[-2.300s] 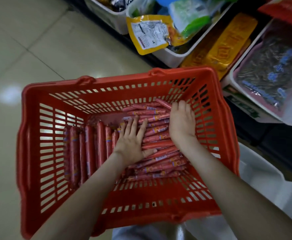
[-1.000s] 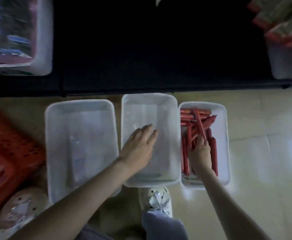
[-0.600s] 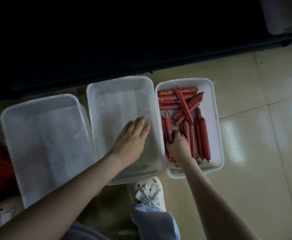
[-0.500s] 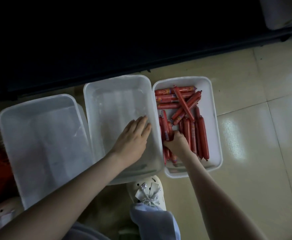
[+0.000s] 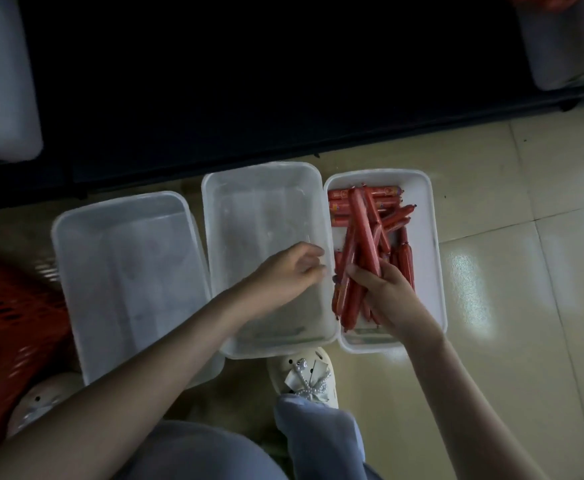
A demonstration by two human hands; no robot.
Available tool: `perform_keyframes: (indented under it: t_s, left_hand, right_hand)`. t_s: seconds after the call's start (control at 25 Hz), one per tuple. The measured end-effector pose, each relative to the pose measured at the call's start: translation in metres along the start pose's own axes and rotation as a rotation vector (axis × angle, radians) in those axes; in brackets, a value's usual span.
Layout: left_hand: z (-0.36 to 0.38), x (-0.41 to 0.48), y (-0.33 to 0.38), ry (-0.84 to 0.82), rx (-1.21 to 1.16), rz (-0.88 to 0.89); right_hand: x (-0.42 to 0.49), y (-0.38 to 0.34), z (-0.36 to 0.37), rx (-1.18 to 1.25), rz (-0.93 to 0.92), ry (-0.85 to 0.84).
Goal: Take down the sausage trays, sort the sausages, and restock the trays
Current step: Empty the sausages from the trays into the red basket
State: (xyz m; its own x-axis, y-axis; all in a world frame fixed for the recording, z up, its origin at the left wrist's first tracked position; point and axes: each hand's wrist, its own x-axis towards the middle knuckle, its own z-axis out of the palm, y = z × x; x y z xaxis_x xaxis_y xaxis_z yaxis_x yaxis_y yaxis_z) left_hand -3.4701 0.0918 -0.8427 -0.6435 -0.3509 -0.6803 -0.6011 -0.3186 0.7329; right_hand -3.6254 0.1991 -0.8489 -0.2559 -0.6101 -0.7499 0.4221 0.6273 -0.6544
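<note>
Now sorting sausages (image 5: 363, 223).
Right hand (image 5: 385, 289) grasps a bunch over right tray (image 5: 424, 220); left hand (image 5: 290, 271), loosely curled, empty, over middle tray (image 5: 259, 209).

I count three white trays in a row mid-frame: left tray (image 5: 124, 271), middle tray (image 5: 266, 216), right tray (image 5: 426, 237). Two more white bins on the dark shelf: upper-left bin (image 5: 6, 84), upper-right bin (image 5: 560, 50). One red basket (image 5: 6, 323) at the left edge. Two hands: left hand (image 5: 288, 275), right hand (image 5: 385, 294). Two shoes: centre shoe (image 5: 302, 375) at the bottom, lower-left shoe (image 5: 41, 400). Sausages (image 5: 363, 226): well over ten. They overlap, so I can't get an exact number.
</note>
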Motion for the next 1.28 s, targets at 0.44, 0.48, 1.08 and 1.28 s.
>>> perform_keyframes:
  t_s: [0.44,0.48,1.08,1.28]
  left_hand:
    - [-0.115,-0.2,0.03,0.06,-0.538,0.138]
    - [-0.128,-0.227,0.015,0.136,-0.576,0.137]
    - [-0.217,-0.47,-0.282,0.996,-1.31,-0.153]
    - [-0.211,-0.459,-0.333,1.096,-1.309,-0.198]
  right_hand:
    - [-0.09,-0.101,0.213,-0.389,-0.317,-0.327]
    - [-0.095,-0.097,0.24,-0.445,-0.368,-0.315]
    - [-0.028,0.083,0.551,-1.952,-0.785,-0.724]
    - [-0.018,0.123,0.569,-2.306,-0.789,-0.555]
